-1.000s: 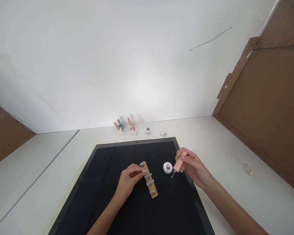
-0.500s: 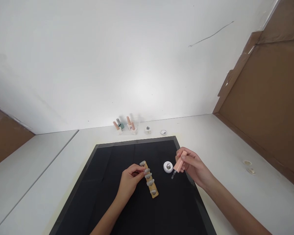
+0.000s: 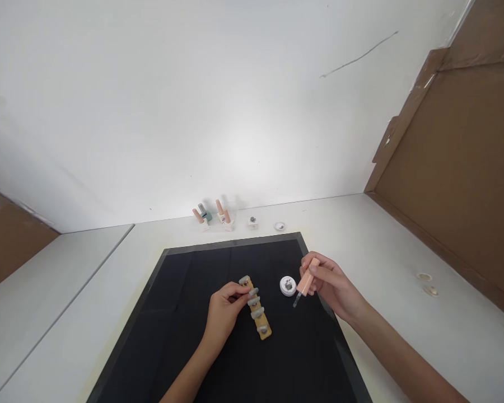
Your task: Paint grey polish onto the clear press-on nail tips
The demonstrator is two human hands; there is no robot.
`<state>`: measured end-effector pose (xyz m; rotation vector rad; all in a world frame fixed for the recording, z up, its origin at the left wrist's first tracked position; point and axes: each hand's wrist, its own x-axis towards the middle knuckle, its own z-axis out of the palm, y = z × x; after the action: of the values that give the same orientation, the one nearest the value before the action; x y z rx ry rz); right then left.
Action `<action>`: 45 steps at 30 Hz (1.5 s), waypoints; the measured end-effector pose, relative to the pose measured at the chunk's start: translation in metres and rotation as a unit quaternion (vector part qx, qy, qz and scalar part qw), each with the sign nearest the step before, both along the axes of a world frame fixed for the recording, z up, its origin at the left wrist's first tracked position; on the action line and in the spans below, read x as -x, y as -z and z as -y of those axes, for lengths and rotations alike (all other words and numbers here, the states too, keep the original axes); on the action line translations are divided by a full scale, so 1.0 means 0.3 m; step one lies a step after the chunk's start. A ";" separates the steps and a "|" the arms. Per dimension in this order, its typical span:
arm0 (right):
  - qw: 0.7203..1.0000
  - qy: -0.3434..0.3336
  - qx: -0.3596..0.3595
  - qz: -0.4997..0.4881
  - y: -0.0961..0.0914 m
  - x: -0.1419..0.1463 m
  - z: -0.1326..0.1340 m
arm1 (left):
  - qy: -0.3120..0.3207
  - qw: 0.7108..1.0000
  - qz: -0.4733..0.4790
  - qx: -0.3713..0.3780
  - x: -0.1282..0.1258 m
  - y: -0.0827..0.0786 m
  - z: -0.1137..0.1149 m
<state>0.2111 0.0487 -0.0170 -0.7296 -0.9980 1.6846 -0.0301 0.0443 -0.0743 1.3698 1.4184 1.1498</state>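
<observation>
Grey false nails (image 3: 257, 313) are mounted in a row on a narrow wooden stand (image 3: 265, 335), which lies slantwise on a black mat. My left hand (image 3: 223, 309) pinches one of these nails near the far end of the stand, its fingertips partly covering it. In my right hand (image 3: 328, 282) is a nail polish brush (image 3: 306, 282) with a pink cap-handle, its grey-coated bristles pointing down to the left over the mat. Between the two hands, close to the brush, sits a small round white dish (image 3: 288, 285) with grey bits in it.
Behind the mat (image 3: 201, 358) stand several polish bottles (image 3: 225, 218), an uncapped bottle (image 3: 252, 223) and a small white lid (image 3: 279, 226). Two small round pieces (image 3: 427, 284) lie at right on the white table. A white wall rises behind; a cardboard panel (image 3: 453, 162) borders the right.
</observation>
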 end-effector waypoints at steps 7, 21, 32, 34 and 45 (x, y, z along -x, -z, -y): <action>1.000 0.001 0.003 0.004 -0.002 0.002 0.003 | -0.003 1.000 -0.019 -0.016 -0.001 -0.002 -0.002; 1.000 0.002 -0.003 0.009 0.001 -0.004 0.007 | 0.006 0.999 -0.029 0.032 0.009 -0.030 -0.011; 1.000 0.003 -0.006 0.019 -0.007 0.000 0.007 | 0.001 0.997 -0.036 0.061 0.014 -0.034 -0.007; 1.000 0.005 -0.003 0.021 -0.008 0.002 0.007 | -0.004 0.998 -0.036 0.059 0.014 -0.031 -0.007; 1.000 0.006 -0.004 0.016 -0.009 0.007 0.004 | -0.013 0.998 -0.061 0.029 0.001 -0.022 0.001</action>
<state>0.2091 0.0474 -0.0145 -0.7581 -1.0201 1.6612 -0.0305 0.0440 -0.0677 1.4036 1.5483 1.0483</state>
